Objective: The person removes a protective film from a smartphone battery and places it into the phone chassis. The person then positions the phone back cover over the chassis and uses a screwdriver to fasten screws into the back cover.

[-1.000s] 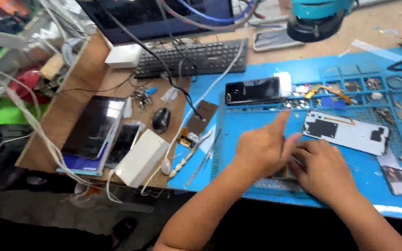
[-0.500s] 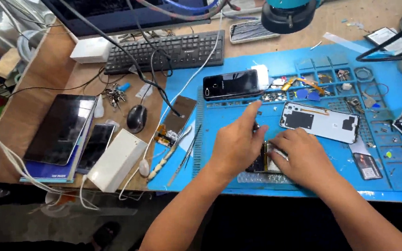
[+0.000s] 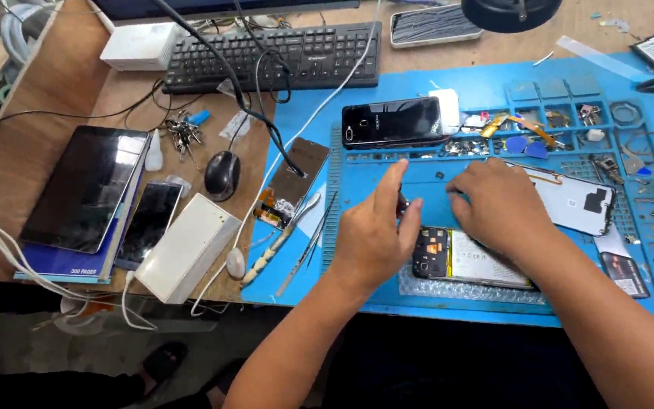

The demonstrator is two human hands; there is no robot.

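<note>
An opened phone (image 3: 459, 257) with its battery and circuit board showing lies on bubble wrap (image 3: 456, 291) on the blue work mat (image 3: 357, 182). My left hand (image 3: 376, 242) is at the phone's left end. Its index finger points up, and a small dark part (image 3: 402, 203) is pinched between that finger and the thumb. My right hand (image 3: 497, 204) rests palm down over the phone's upper edge with its fingers curled to the left. What lies under that hand is hidden. A white back cover (image 3: 577, 201) sits just right of that hand.
A black phone (image 3: 391, 121) lies at the mat's top, with trays of screws and picks (image 3: 539, 136) to its right. Tweezers (image 3: 308, 242), a loose screen (image 3: 293, 182), a mouse (image 3: 222, 174), a tablet (image 3: 85, 185), a white box (image 3: 187, 246) and a keyboard (image 3: 274, 57) lie to the left.
The two hands were close together over the opened phone and have drawn slightly apart. My left index finger is now raised. The camera has come nearer.
</note>
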